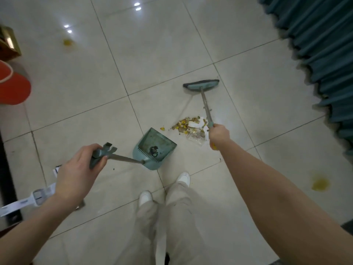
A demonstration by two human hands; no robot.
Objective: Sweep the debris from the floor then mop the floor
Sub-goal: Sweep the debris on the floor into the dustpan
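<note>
My left hand (76,169) grips the handle top of a teal dustpan (154,148), which rests on the tiled floor with its mouth facing the debris and a dark item inside. My right hand (218,133) holds the handle of a teal broom whose head (201,85) sits on the floor beyond the pile. The debris pile (191,127), yellow and brown bits with white paper scraps and a clear wrapper, lies between the dustpan and the broom head, just right of the dustpan mouth.
Yellow stains mark the floor at upper left (67,42) and lower right (320,184). A teal curtain (324,54) hangs at right. A red object (11,87) and a box (8,43) sit at left. A white mop (26,199) lies lower left. My feet (164,186) stand behind the dustpan.
</note>
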